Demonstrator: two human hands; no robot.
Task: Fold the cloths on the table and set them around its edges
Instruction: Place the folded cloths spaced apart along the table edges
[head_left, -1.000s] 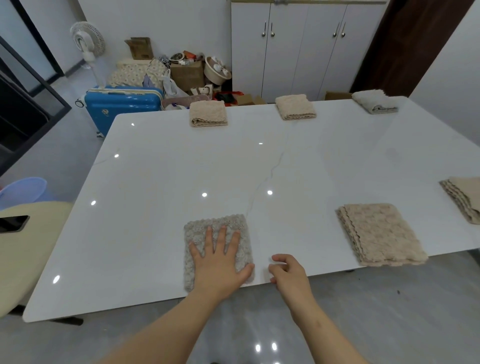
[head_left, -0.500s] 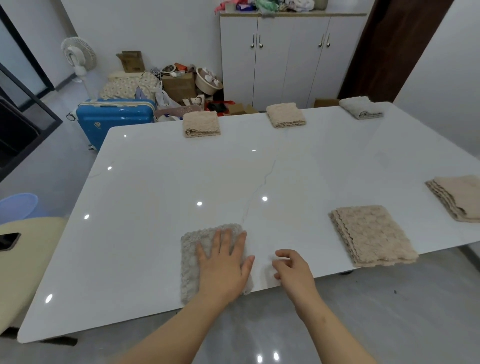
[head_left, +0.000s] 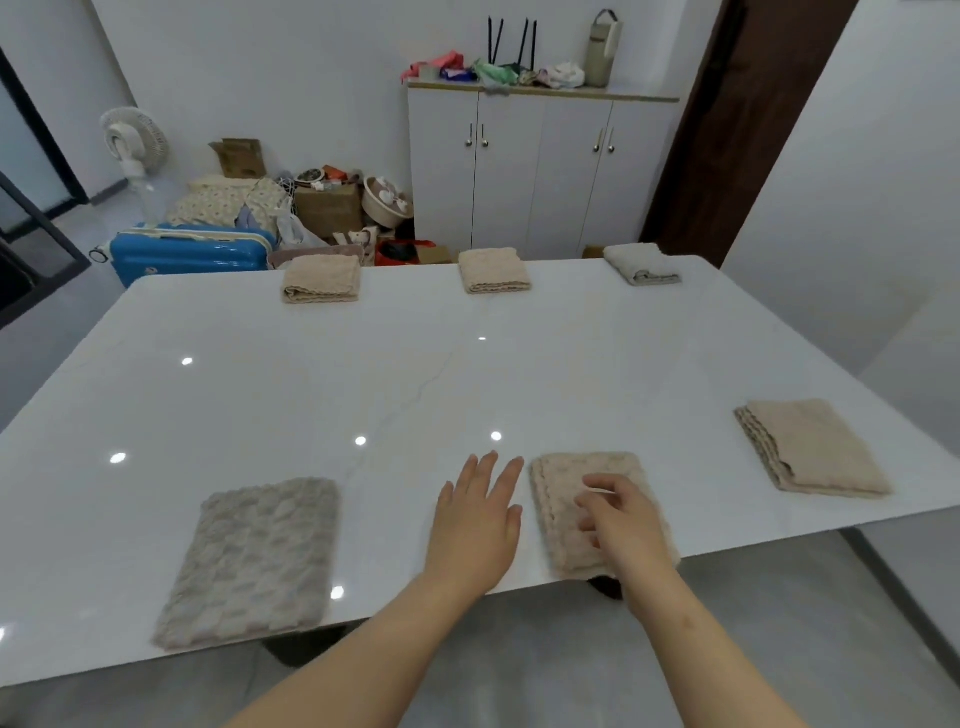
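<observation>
A folded grey cloth (head_left: 257, 558) lies flat at the near edge of the white table (head_left: 363, 374), left of my hands. My left hand (head_left: 478, 519) is over the bare tabletop with straight fingers, just left of a folded beige cloth (head_left: 563, 499). My right hand (head_left: 621, 525) is over that beige cloth with its fingers loosely curled; no grip on the cloth is visible. Another folded beige cloth (head_left: 810, 447) lies at the right edge. Along the far edge lie two folded beige cloths (head_left: 322, 279) (head_left: 494, 270) and a folded grey one (head_left: 641, 264).
Beyond the table stand a blue suitcase (head_left: 187, 254), a fan (head_left: 136, 150), cardboard boxes and clutter (head_left: 332, 202), and a white cabinet (head_left: 535, 171) with items on top. A dark door frame (head_left: 727, 130) rises at the right. Grey floor runs below the near edge.
My left hand has lifted off the grey cloth and both hands have shifted right to the beige cloth. The view has swung right and up.
</observation>
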